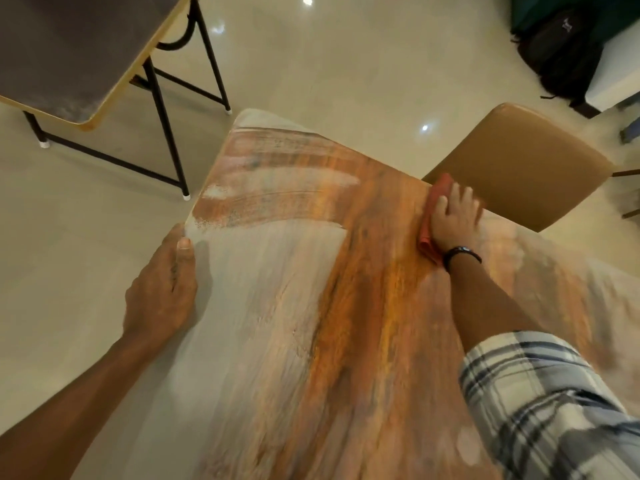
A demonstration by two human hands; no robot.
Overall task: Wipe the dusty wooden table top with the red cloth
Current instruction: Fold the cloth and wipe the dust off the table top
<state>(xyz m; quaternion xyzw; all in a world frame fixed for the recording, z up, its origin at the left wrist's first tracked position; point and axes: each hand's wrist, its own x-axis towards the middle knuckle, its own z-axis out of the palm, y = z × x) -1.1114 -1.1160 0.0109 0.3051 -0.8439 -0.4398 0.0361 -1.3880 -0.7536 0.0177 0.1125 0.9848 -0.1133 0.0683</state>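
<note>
Right hand (pixel 453 220) flat on red cloth (pixel 433 216) at worktop (pixel 363 306) far edge, fingers spread, left hand (pixel 162 285) gripping left edge, fingers hidden

The orange-brown wooden table top (pixel 363 306) wears a pale grey dust film (pixel 256 299) along its left edge, with streaky smears toward the far left corner. A bare strip runs down the middle. At the far edge lies a crumpled red cloth (pixel 431 223), pressed flat under the right hand (pixel 453 220). The left hand (pixel 162 289) grips the left edge.
</note>
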